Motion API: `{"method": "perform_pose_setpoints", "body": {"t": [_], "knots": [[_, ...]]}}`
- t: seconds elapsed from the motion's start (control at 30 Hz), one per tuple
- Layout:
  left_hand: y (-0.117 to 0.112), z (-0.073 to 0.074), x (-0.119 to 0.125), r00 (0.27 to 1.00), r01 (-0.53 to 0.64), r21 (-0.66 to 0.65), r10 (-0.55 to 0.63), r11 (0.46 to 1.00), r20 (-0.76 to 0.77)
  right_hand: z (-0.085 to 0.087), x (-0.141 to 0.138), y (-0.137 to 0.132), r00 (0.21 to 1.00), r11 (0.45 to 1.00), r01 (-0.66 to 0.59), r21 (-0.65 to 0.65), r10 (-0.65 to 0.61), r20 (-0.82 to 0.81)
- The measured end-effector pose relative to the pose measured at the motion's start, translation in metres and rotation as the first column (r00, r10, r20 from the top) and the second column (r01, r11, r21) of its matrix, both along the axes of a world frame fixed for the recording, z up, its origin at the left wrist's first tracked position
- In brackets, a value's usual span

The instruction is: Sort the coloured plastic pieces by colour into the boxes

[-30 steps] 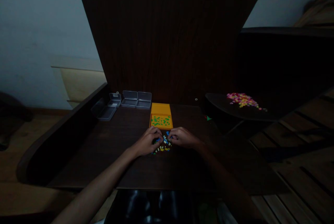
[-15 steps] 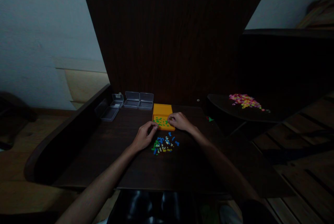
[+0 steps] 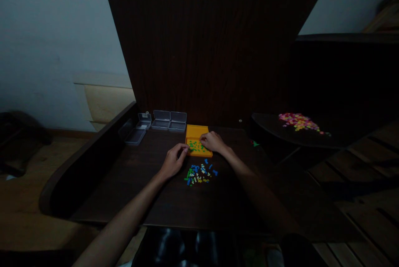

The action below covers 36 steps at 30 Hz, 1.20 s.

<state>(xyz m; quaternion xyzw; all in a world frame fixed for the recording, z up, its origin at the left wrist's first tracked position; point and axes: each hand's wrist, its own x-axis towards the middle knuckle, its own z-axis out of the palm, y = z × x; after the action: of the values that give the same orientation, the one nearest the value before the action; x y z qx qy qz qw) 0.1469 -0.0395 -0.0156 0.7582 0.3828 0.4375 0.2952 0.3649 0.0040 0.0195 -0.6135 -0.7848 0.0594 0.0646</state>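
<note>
Green pieces (image 3: 196, 147) lay in the orange tray (image 3: 195, 131); a mixed loose pile (image 3: 199, 173) lay unsorted at its 6 o'clock. The left hand (image 3: 173, 161) curled at the tray's 8 o'clock edge, the right hand (image 3: 213, 141) at its 3 o'clock edge. Whether either pinched a piece was unclear.

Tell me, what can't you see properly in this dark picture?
Head view, all of it dim:
- Right hand: its own fingers hide whether it pinches a piece over the orange tray.
- Left hand: too dark to tell whether its fingertips touch the tray.
- Coloured pieces on the table: shapes too small.
- Clear boxes: contents too dim.
- Pink and yellow heap: pieces too small and far off.
</note>
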Motion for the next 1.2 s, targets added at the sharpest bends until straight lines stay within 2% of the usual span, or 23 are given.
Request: {"method": "perform_pose_setpoints", "body": {"t": [0.17, 0.5, 0.93, 1.2], "knots": [[0.0, 0.002, 0.0, 1.0, 0.005, 0.006, -0.005, 1.0, 0.001, 0.001, -0.002, -0.001, 0.997, 0.997, -0.071, -0.023, 0.071, 0.005], [0.0, 0.001, -0.001, 1.0, 0.014, 0.017, -0.014, 1.0, -0.019, 0.0, -0.004, 0.004, 0.996, 0.996, -0.083, -0.024, 0.084, 0.002], [-0.001, 0.003, -0.001, 1.0, 0.018, 0.023, -0.018, 1.0, -0.005, 0.004, -0.004, -0.003, 0.996, 0.996, -0.09, -0.024, 0.09, -0.028], [0.002, 0.001, 0.0, 0.997, 0.023, -0.084, -0.016, 0.996, 0.077, 0.011, 0.002, -0.009, 0.986, 0.994, -0.096, 0.053, 0.102, -0.129]]}}
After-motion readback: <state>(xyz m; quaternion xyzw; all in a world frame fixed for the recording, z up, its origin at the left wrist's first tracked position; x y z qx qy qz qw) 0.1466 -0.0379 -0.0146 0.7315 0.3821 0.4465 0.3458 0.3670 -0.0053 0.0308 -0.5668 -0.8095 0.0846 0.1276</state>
